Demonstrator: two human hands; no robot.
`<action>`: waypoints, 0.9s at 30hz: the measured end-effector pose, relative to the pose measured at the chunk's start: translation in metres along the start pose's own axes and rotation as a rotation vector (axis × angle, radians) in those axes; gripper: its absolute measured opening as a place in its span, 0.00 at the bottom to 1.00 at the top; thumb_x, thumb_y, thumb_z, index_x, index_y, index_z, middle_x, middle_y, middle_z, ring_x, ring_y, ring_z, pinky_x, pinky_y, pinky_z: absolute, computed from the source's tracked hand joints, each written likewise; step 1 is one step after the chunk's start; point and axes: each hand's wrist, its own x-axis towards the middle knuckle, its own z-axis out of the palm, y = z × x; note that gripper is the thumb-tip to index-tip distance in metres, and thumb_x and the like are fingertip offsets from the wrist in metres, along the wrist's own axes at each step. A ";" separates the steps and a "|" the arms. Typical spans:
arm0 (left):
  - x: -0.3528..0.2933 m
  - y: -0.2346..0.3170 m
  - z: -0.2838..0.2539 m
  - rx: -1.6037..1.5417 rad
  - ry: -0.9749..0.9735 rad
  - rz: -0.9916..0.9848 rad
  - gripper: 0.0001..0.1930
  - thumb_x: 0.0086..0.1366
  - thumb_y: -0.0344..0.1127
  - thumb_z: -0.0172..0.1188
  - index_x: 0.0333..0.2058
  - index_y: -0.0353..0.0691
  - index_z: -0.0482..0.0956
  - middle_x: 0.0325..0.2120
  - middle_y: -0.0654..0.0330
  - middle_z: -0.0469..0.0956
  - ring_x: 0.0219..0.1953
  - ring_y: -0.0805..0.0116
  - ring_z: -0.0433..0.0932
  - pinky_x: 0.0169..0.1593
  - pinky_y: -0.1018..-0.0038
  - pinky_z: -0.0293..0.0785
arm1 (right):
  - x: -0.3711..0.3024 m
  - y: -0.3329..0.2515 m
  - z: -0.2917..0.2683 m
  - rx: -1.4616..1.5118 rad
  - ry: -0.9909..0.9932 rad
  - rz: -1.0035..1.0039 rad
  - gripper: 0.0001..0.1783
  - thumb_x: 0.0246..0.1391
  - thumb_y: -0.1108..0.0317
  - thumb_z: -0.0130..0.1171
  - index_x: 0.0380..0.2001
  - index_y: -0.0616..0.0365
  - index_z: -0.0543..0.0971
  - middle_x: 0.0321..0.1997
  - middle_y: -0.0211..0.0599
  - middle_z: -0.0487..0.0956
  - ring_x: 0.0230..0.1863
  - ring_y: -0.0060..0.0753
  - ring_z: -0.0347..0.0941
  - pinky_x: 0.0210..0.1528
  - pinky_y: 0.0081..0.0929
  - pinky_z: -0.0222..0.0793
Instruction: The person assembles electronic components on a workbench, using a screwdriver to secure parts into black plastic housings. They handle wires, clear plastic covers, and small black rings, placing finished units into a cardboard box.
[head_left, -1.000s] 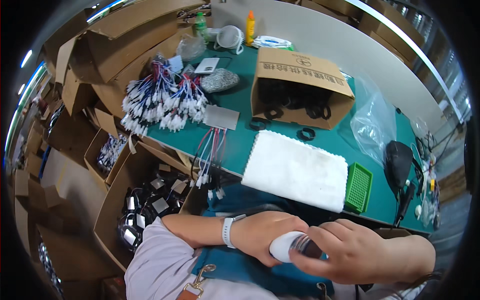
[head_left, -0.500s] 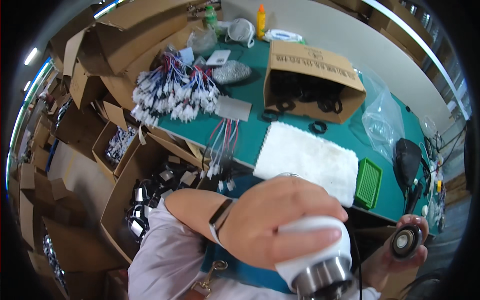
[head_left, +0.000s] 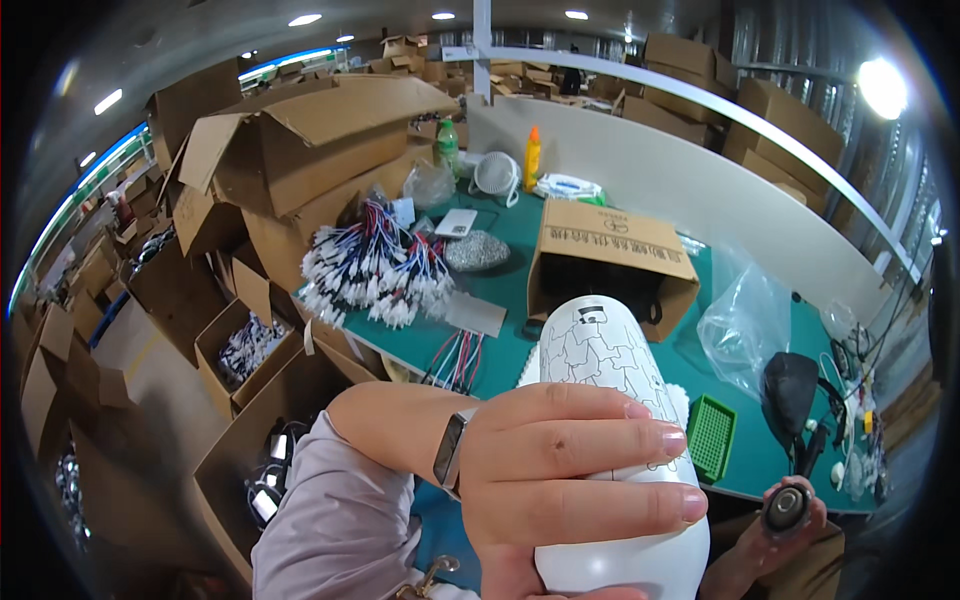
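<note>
My left hand (head_left: 575, 480), with a watch band on its wrist, is wrapped around a large white bottle-shaped body (head_left: 625, 565). Black line drawings cover the body's rounded far end, which points up toward the table. At the lower right my right hand (head_left: 760, 545) has its fingers closed around a small round black-rimmed part (head_left: 786, 508) with a pale metallic middle. Much of the right palm is hidden. Beneath the white body, a white cloth (head_left: 680, 402) shows only at its edges.
On the green table (head_left: 510, 350) lie bundled wires with white connectors (head_left: 375, 265), an open cardboard box (head_left: 610, 235), a green basket (head_left: 714, 440), a clear plastic bag (head_left: 745, 325) and a small white fan (head_left: 495, 176). Cardboard boxes (head_left: 250, 335) crowd the left side.
The view has tilted up. The white body has swung, so its patterned end now faces up and its steel-rimmed end is out of sight. My right hand still holds the round part.
</note>
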 end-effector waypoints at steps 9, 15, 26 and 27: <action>0.031 -0.011 0.008 0.212 0.034 0.602 0.19 0.59 0.37 0.56 0.49 0.52 0.62 0.38 0.53 0.76 0.35 0.55 0.77 0.36 0.65 0.74 | -0.007 -0.022 0.012 -0.006 -0.027 0.191 0.45 0.44 0.35 0.59 0.52 0.60 0.60 0.43 0.45 0.69 0.41 0.30 0.68 0.39 0.23 0.67; 0.033 0.000 0.004 0.226 0.034 0.527 0.20 0.61 0.37 0.55 0.50 0.53 0.61 0.39 0.60 0.75 0.36 0.58 0.77 0.39 0.66 0.73 | -0.016 -0.014 0.001 -0.002 -0.089 0.200 0.45 0.45 0.35 0.59 0.53 0.58 0.59 0.45 0.44 0.68 0.41 0.29 0.67 0.40 0.23 0.66; 0.057 -0.017 -0.001 0.183 -0.002 0.868 0.20 0.59 0.41 0.54 0.51 0.55 0.63 0.35 0.51 0.78 0.33 0.55 0.77 0.33 0.65 0.75 | -0.029 -0.002 0.005 -0.084 0.078 0.179 0.33 0.53 0.40 0.51 0.42 0.64 0.70 0.40 0.49 0.71 0.41 0.46 0.69 0.45 0.39 0.65; 0.059 -0.018 -0.004 0.170 -0.029 0.880 0.20 0.59 0.41 0.54 0.51 0.54 0.63 0.35 0.51 0.78 0.33 0.55 0.77 0.33 0.65 0.75 | -0.026 -0.006 0.002 -0.180 0.049 0.130 0.33 0.54 0.39 0.49 0.40 0.65 0.71 0.40 0.50 0.72 0.41 0.47 0.69 0.45 0.40 0.65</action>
